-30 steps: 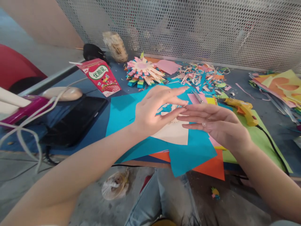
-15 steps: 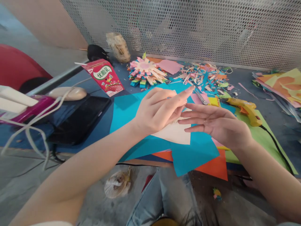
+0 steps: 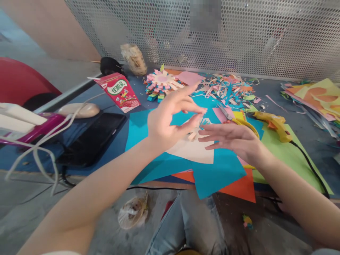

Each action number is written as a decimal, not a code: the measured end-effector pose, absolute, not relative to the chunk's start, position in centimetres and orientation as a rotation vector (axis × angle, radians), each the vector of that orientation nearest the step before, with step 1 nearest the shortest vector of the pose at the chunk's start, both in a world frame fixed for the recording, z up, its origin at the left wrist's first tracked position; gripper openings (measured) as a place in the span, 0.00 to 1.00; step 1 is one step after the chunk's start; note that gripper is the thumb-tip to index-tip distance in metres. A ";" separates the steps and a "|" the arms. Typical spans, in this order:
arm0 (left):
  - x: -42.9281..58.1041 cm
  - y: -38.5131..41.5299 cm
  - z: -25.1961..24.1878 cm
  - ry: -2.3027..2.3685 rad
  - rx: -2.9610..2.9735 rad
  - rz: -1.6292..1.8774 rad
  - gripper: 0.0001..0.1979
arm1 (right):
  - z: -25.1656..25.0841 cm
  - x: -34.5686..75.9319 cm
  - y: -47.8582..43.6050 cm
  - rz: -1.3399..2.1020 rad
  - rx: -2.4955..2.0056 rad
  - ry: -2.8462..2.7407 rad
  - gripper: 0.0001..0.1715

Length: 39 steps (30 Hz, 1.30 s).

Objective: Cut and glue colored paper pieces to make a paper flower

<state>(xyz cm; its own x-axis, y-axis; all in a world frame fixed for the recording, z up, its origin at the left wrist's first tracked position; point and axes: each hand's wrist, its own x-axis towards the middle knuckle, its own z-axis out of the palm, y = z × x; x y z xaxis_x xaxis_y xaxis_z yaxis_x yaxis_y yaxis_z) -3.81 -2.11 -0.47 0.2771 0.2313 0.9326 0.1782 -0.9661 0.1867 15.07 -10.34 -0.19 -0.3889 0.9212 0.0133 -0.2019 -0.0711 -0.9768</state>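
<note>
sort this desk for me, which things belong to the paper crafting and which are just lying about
Likely in the job:
- cream paper
- blue paper
- scissors
- yellow glue gun
- fringed paper flower

Apparently just lying about:
- strawberry drink carton
- flat black device

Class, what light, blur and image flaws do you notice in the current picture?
Head view: the left hand is lit brighter than the right hand; head view: both hands look soft, while the large print on the yogurt drink carton is legible; head view: a pixelated square covers part of the perforated metal screen.
</note>
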 end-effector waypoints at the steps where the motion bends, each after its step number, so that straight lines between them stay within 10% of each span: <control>1: -3.7 -2.3 -0.5 0.387 2.522 1.707 0.20 | -0.3 15.0 -10.4 1.574 -0.869 -1.344 0.22; 39: -5.0 -3.6 0.6 0.295 2.891 1.834 0.20 | 0.5 15.1 -11.9 1.442 -0.724 -1.596 0.32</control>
